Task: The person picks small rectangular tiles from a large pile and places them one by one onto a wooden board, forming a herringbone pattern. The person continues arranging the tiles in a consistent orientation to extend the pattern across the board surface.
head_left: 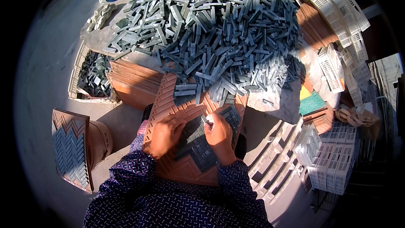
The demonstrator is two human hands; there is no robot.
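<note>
An orange-brown herringbone mould tray [192, 169] lies in front of me, its near end against my lap. Dark grey-green stone strips [204, 154] fill part of its zigzag grooves. My left hand [165, 136] rests over the tray's left side with fingers curled together; whatever they may hold is hidden. Over the filled part, my right hand [220, 137] has its fingers closed in a pinch, a white covering on one fingertip. What it pinches is too small to make out. Loose strips [185, 90] lie on the tray's far end, just beyond both hands.
A large heap of stone strips [211, 21] covers the table ahead. Left are a crate of dark pieces [95, 74], stacked orange trays [135, 80] and a filled tray [71, 147] leaning on a bucket [100, 139]. White crates [333, 160] and a slatted pallet [274, 156] stand right.
</note>
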